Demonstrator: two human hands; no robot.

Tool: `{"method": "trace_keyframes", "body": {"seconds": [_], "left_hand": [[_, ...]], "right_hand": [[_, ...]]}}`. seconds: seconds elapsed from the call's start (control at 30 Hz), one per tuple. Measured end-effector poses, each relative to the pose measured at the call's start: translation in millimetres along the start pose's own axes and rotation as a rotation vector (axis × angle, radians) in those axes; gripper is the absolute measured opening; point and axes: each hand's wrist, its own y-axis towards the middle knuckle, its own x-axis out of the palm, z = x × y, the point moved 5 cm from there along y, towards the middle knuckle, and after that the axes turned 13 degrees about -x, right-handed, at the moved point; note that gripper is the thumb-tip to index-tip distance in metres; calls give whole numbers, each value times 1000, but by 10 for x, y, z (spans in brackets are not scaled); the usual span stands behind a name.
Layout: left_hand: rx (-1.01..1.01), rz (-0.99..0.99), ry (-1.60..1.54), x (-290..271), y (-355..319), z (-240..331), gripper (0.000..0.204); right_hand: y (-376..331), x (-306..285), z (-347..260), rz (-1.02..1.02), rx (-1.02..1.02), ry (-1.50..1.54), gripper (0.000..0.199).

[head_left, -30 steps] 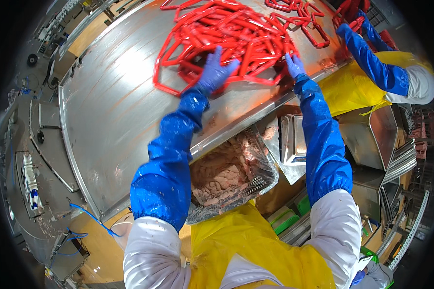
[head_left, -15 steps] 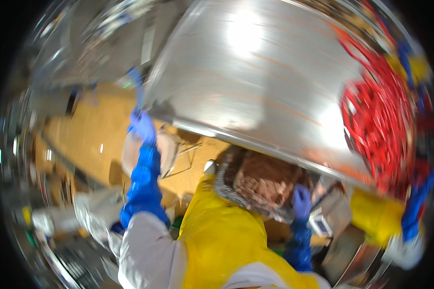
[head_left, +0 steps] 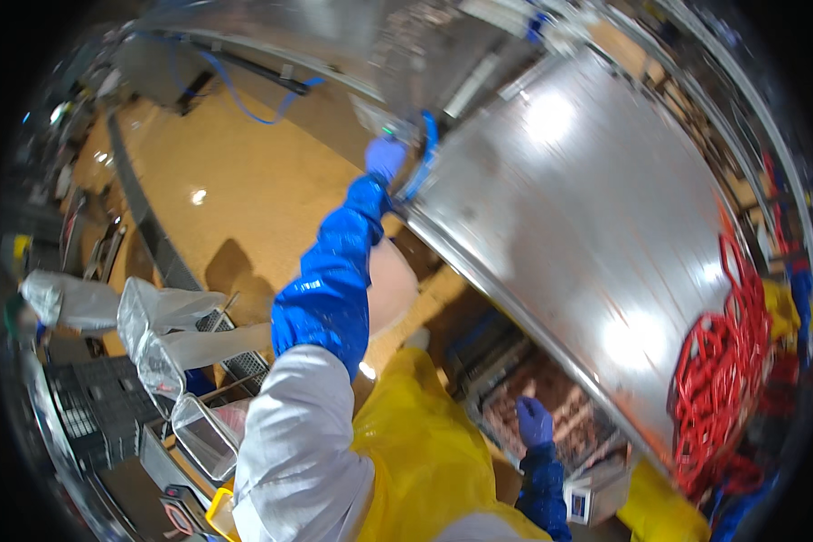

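Fingers of left hand [head_left: 386, 158] look curled at the far corner of the steel table [head_left: 587, 226], beside a blue hose [head_left: 427, 154]; I cannot tell whether they grip anything. Right hand [head_left: 534, 421] hangs below the table edge over a tray of minced meat [head_left: 569, 411], fingers loosely bent, holding nothing I can see. Risk, my judgement: the stretched left arm could snag the hose, and the red links [head_left: 723, 361] heaped near the table edge could slide off.

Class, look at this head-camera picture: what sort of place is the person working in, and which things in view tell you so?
Probably a food-processing plant, likely for meat. Signs: a long stainless steel table, a heap of red links at its end, and a tray of minced meat below its edge.
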Motion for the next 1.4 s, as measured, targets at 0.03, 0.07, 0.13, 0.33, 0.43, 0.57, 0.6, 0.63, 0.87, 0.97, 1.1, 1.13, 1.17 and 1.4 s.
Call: {"method": "trace_keyframes", "body": {"seconds": [0.03,0.07,0.13,0.33,0.43,0.57,0.6,0.63,0.87,0.97,1.1,1.13,1.17,1.4], "left_hand": [[255,-51,267,-201,-122,140,31],[177,106,-419,-482,-392,120,24],[-4,-301,-1008,-583,-1147,160,26],[411,-449,148,545,-2515,-1259,35],[-352,-919,-202,512,-2856,-1826,42],[-572,-1370,-1111,138,-3437,-1353,46],[-334,-1440,-1149,-38,-3607,-1152,48],[-217,-1507,-961,-747,-3683,-630,51],[464,-1440,-1021,-2768,-5231,503,59],[335,-1202,-784,-2204,-5654,346,55],[-22,-1110,-103,-403,-5721,-1044,46],[-8,-968,206,-293,-5544,-1212,45],[16,-870,81,-78,-5372,-1360,46],[-117,-236,-94,-393,-4531,-707,52]], "right_hand": [[151,166,-301,34,58,73,21],[358,327,-437,-11,-53,-63,22],[800,732,-996,-45,-286,-219,24],[2100,2533,-2308,-609,-887,10,24],[2678,3419,-1732,-658,-728,-359,30],[2095,2993,-2215,-733,-25,365,40],[1795,2731,-2397,-791,-234,487,40],[1747,2454,-2093,-614,-1043,133,38],[-817,-103,-3567,-776,-720,332,39],[-965,-125,-2725,-733,-512,227,37],[-1111,-20,-908,-717,-195,-9,34],[-1166,-29,-441,-701,-123,-72,33],[-1194,-61,-45,-693,-80,-138,33],[-401,-1551,67,521,-459,-444,15]]}}
